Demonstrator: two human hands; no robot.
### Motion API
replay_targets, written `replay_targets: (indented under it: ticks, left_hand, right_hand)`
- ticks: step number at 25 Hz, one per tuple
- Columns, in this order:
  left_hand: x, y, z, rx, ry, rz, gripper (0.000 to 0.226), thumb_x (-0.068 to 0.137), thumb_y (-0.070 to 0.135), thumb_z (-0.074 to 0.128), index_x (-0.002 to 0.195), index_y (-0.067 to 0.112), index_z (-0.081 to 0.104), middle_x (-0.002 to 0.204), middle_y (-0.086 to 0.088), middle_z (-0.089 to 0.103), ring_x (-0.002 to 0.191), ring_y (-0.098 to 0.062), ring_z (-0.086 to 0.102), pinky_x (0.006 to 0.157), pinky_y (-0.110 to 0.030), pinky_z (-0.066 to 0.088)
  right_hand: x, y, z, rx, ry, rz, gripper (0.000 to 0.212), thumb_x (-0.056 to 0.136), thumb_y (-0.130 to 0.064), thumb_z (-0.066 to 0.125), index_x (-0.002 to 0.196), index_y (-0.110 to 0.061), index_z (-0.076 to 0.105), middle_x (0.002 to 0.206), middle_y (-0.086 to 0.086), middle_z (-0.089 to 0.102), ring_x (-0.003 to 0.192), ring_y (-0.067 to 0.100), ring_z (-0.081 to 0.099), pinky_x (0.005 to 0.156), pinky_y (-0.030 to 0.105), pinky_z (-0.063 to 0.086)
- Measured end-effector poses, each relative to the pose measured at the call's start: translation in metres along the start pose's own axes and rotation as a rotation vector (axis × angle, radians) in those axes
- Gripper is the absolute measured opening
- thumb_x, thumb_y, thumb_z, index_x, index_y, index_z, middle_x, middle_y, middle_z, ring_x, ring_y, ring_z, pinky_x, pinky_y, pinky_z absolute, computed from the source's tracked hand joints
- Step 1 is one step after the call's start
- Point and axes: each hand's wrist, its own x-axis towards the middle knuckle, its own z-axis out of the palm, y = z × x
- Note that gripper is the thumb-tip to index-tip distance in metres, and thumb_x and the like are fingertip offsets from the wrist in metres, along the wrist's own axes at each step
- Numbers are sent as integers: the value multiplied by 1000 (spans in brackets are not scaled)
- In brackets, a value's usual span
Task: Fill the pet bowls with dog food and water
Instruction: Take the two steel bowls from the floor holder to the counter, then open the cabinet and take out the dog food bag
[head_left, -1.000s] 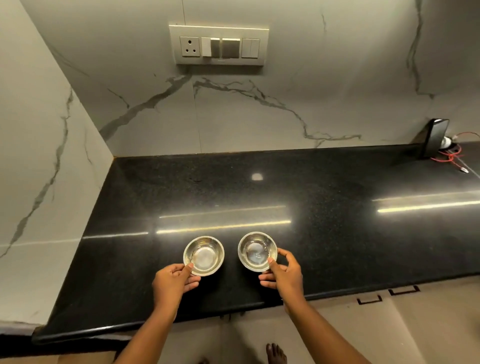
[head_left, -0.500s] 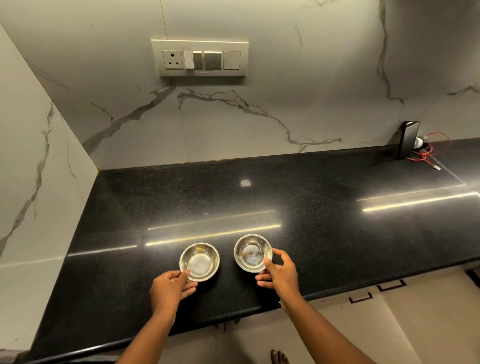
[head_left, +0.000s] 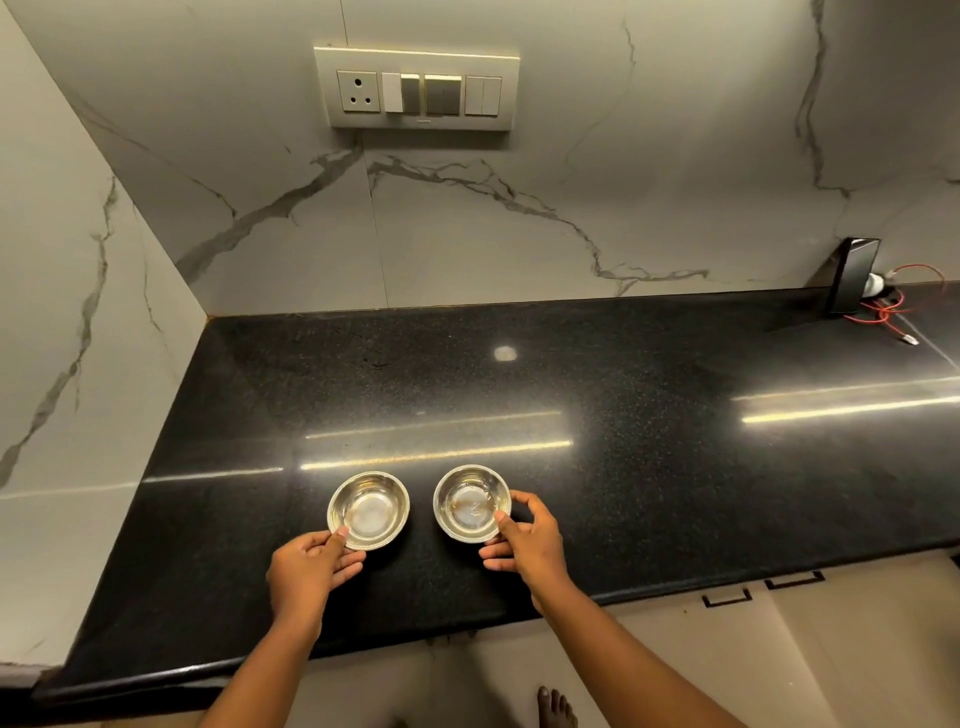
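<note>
On the black tabletop (head_left: 649, 415), the left hand (head_left: 311, 569) pinches the left steel bowl (head_left: 369, 511) while the right hand (head_left: 524, 538) pinches the right steel bowl (head_left: 471, 503).

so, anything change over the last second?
Nothing visibly changed beyond camera drift. The left hand keeps its grip on the left bowl, the right hand on the right bowl; both empty on the counter.
</note>
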Motion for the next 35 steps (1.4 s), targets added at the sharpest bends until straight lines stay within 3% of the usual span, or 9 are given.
replay_targets:
  ticks: [13, 18, 21, 24, 29, 35]
  left_hand:
    - [17, 0, -49, -21, 83, -44, 13, 92, 13, 68, 99, 2, 67, 84, -23, 75, 75, -29, 76, 58, -28, 63]
    - [21, -4, -56, 120, 99, -20, 29, 89, 31, 71, 105, 6, 69, 87, -12, 75, 73, -24, 75, 58, -34, 62]
    - [19, 5, -61, 326, 212, 98, 39, 87, 49, 67, 109, 17, 66, 93, 0, 70, 82, -19, 69, 67, -40, 61]
    - [25, 26, -57, 413, 246, 266, 33, 89, 46, 65, 111, 21, 63, 104, -2, 69, 95, -20, 66, 80, -40, 55]
    - [19, 93, -19, 417, 70, 536, 27, 91, 26, 69, 117, 22, 61, 121, -4, 56, 108, -18, 59, 86, -32, 47]
    - [-30, 238, 56, 252, -170, 872, 31, 90, 31, 69, 119, 27, 56, 119, 0, 59, 109, -12, 58, 90, -26, 49]
  right_hand:
    - [-3, 3, 49, -49, -62, -9, 28, 101, -20, 62, 129, -20, 57, 85, 22, 75, 67, 29, 76, 62, 39, 65]
    - [-4, 2, 42, -128, 29, -62, 38, 95, -34, 70, 127, -18, 59, 80, 20, 75, 58, 24, 71, 56, 38, 63]
    - [-2, 4, 31, -355, 174, -191, 40, 93, -49, 66, 122, -21, 63, 70, 6, 73, 58, 14, 68, 56, 40, 63]
    - [-2, -9, 19, -483, 284, -329, 38, 90, -59, 63, 113, -29, 65, 67, -2, 69, 68, 12, 69, 67, 47, 62]
    - [-16, -59, 11, -534, 316, -567, 26, 94, -41, 68, 113, -24, 67, 68, -5, 65, 67, 11, 65, 71, 46, 59]
    - [-36, -170, -6, -457, 360, -914, 25, 94, -37, 69, 117, -30, 64, 82, -13, 65, 76, 6, 66, 69, 34, 60]
